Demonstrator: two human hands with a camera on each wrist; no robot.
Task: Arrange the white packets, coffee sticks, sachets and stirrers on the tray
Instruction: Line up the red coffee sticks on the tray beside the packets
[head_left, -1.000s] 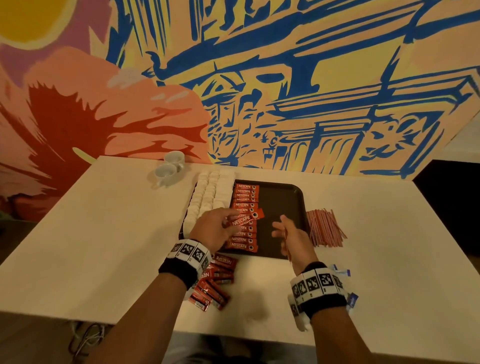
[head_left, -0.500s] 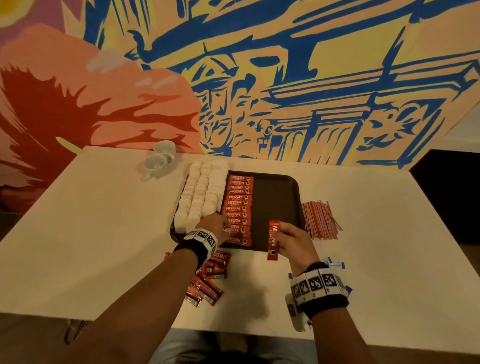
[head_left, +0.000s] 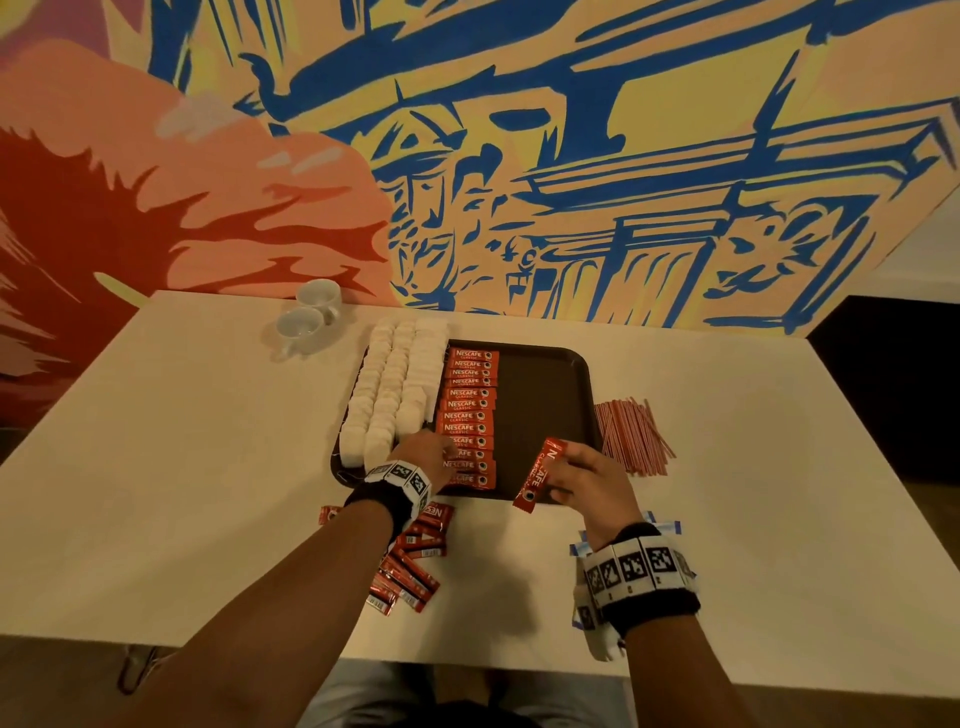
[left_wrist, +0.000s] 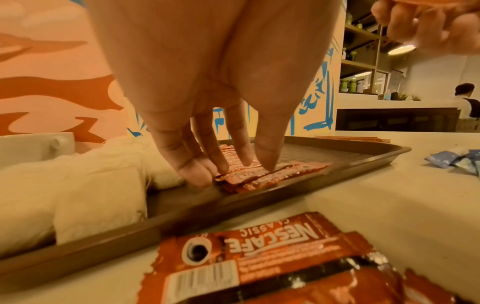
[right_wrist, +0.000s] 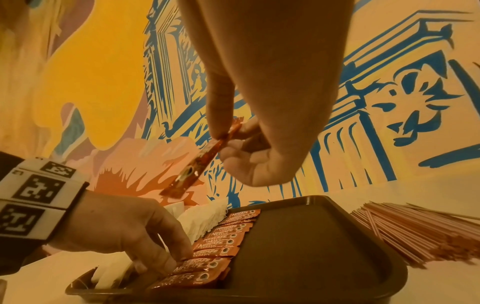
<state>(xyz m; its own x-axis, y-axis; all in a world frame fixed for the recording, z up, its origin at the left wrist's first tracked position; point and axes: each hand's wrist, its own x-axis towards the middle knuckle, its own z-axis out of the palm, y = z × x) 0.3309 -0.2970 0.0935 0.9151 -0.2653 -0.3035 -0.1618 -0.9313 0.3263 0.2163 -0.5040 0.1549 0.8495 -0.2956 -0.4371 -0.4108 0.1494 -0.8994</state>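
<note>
A dark brown tray (head_left: 540, 384) holds rows of white packets (head_left: 395, 384) on its left and a column of red coffee sticks (head_left: 470, 410) beside them. My left hand (head_left: 426, 452) presses straight fingertips (left_wrist: 221, 168) on the nearest sticks of that column. Over the tray's near right corner my right hand (head_left: 576, 478) pinches one red coffee stick (head_left: 540, 475), held upright and tilted (right_wrist: 205, 156). Loose red coffee sticks (head_left: 410, 561) lie in a heap on the table under my left forearm. Red stirrers (head_left: 631, 436) lie right of the tray. Blue-and-white sachets (head_left: 660, 525) peek out beside my right wrist.
Two white cups (head_left: 306, 317) stand at the back left of the white table (head_left: 182, 467), near the painted wall (head_left: 519, 156). The tray's right half (right_wrist: 311, 246) is bare. In the left wrist view a person (left_wrist: 465, 98) stands far off by a counter.
My right hand has picked up one coffee stick and lifted it, tilted, over the tray's near right corner. My left hand slid down the column to its nearest sticks and stays there.
</note>
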